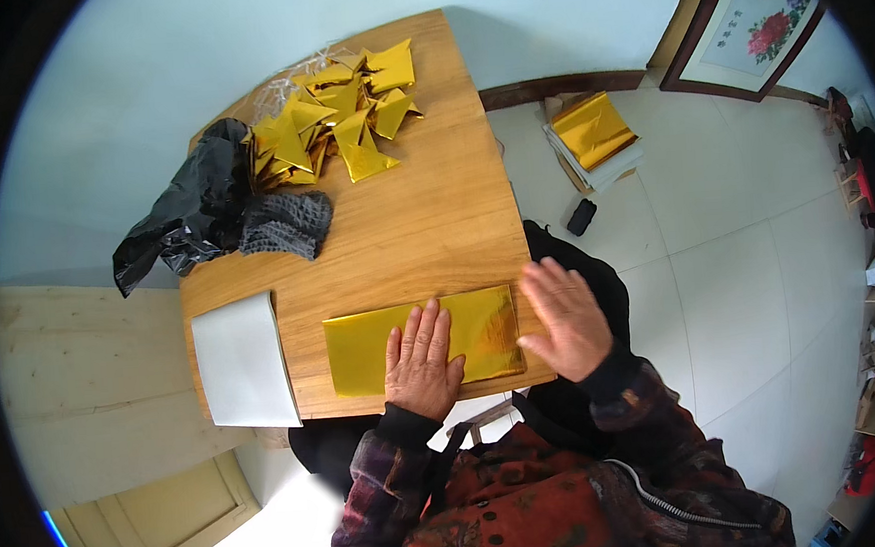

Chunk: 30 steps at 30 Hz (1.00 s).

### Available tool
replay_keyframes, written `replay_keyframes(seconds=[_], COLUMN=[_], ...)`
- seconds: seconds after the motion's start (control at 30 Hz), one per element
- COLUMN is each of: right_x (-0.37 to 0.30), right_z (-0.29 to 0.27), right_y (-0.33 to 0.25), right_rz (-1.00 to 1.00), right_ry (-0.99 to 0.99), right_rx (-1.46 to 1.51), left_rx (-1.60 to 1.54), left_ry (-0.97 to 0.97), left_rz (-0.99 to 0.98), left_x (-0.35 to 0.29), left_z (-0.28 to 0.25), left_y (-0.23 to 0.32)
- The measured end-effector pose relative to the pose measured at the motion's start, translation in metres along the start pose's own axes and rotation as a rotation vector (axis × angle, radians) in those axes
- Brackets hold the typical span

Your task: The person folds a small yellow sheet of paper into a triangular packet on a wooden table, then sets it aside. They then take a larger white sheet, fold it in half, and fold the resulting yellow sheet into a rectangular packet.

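A folded rectangle of shiny gold foil paper [481,331] lies lengthwise along the near edge of the wooden table. Flat on its middle rests my left hand [423,363], fingers stretched out and pointing away from me. Just past the paper's right end is my right hand [566,321], raised and slightly blurred, its fingers extended and nothing in them. To the left lies a folded white paper sheet [243,364], its near end at the table's edge. At the far end a pile of folded gold paper pieces [338,114] is heaped up.
A black plastic bag [197,198] and a dark grey textured cloth [287,224] lie at the table's left side. On the tiled floor to the right are a stack of gold paper [594,131] and a small black object [581,218]. A framed flower picture [748,24] leans beyond.
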State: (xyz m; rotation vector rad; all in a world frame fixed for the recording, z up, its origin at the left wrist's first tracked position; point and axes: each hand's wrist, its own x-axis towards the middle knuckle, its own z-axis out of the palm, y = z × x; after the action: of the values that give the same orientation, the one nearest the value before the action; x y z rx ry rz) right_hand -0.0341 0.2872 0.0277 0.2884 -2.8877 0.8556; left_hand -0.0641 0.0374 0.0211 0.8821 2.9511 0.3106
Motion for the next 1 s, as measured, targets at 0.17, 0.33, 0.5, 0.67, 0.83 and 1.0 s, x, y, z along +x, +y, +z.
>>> replay_keyframes(seconds=[0.17, 0.33, 0.5, 0.67, 0.83, 1.0], right_x=[-0.003, 0.011, 0.016, 0.010, 0.009, 0.008], right_z=[-0.015, -0.009, -0.008, -0.006, -0.006, -0.005], right_y=[0.012, 0.002, 0.002, -0.003, -0.002, -0.001], right_rz=[0.021, -0.078, -0.100, -0.097, -0.106, -0.109], right_ry=[0.072, -0.080, -0.081, -0.156, -0.156, -0.156], right_rx=[0.070, 0.074, 0.119, 0.002, -0.009, -0.010], left_rx=[-0.005, -0.033, -0.055, -0.083, 0.022, -0.003], left_ry=[-0.077, -0.101, -0.156, -0.149, -0.133, -0.225], left_rz=[-0.021, -0.002, 0.048, 0.054, 0.077, 0.254], left_x=[0.002, 0.004, 0.005, 0.007, 0.010, 0.003], left_z=[-0.007, -0.011, -0.017, -0.020, -0.027, -0.029], left_y=[0.002, 0.000, -0.007, -0.009, -0.003, 0.022])
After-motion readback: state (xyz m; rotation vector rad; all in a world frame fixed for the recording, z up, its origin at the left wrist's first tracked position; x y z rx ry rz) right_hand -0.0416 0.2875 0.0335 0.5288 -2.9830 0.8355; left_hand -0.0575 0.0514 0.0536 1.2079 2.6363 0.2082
